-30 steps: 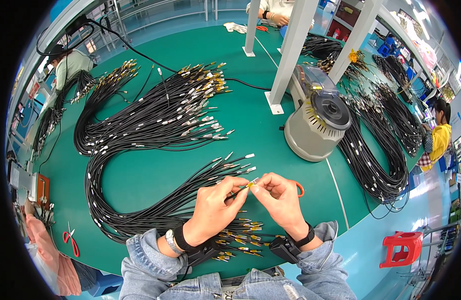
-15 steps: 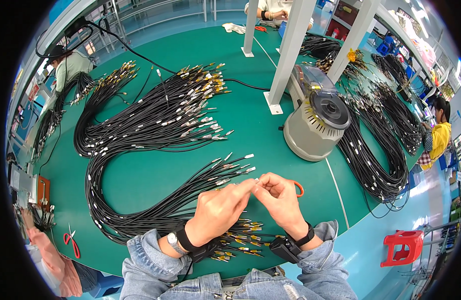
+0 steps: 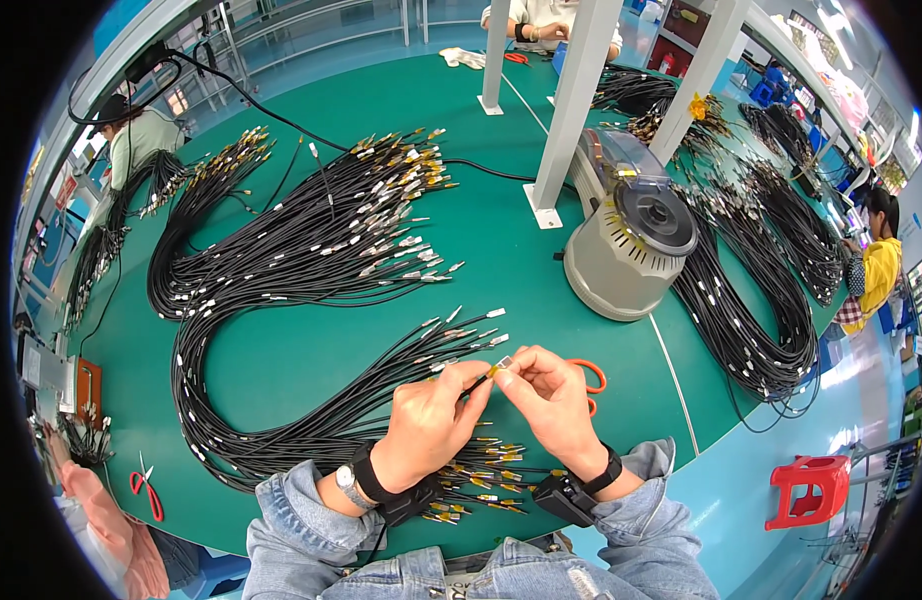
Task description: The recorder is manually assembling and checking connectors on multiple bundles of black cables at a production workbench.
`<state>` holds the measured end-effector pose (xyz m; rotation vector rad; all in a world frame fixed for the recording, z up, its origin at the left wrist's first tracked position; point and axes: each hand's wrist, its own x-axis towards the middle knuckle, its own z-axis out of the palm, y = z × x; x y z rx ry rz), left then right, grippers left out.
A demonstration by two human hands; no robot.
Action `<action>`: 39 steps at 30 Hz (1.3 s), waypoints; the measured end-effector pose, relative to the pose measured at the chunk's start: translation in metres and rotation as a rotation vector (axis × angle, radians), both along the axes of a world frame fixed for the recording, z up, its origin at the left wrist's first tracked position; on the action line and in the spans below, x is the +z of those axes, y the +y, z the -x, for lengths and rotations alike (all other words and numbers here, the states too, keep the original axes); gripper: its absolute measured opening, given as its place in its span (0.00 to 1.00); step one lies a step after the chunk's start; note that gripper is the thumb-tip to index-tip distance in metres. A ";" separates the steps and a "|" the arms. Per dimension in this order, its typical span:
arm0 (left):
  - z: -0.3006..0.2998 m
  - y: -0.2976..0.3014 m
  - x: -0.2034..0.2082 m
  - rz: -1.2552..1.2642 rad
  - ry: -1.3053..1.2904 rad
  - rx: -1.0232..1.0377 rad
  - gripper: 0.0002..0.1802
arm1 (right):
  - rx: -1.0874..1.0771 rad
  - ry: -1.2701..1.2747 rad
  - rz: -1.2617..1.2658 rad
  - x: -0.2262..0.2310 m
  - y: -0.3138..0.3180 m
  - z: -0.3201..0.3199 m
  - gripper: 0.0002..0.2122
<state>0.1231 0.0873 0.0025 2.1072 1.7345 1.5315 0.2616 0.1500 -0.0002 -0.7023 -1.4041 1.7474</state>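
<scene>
Above the green table, my left hand [image 3: 428,425] pinches a thin black cable [image 3: 494,371] close to its end. The end shows a yellow sleeve and a small white tip. My right hand [image 3: 556,405] has thumb and forefinger closed on that white tip, so the cable end bridges both hands. Below and beside my hands lies a large bundle of black cables [image 3: 221,420] with white and yellow ends; it curves round to the left. Orange-handled scissors [image 3: 598,376] lie partly hidden behind my right hand.
A grey rounded machine [image 3: 626,260] stands beyond my right hand, near white metal posts [image 3: 571,110]. More black cable bundles [image 3: 746,290] lie at the right. Red-handled scissors [image 3: 153,495] rest at the left edge. A red stool [image 3: 809,490] is on the floor. Other people work around the table.
My hands have parted slightly, exposing the cable's yellow sleeve and white tip between my fingers. My right hand has shifted a little, and more of the orange scissor handles shows.
</scene>
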 end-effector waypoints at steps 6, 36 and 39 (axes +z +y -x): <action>-0.001 0.000 -0.001 -0.015 -0.081 -0.012 0.15 | -0.012 0.015 -0.040 -0.002 -0.001 0.001 0.04; 0.012 -0.002 0.017 0.517 -0.681 -0.262 0.08 | 0.047 0.006 0.022 -0.003 0.001 -0.001 0.04; 0.010 -0.003 0.013 0.436 -0.492 -0.216 0.08 | 0.071 0.004 0.026 -0.005 0.003 -0.002 0.05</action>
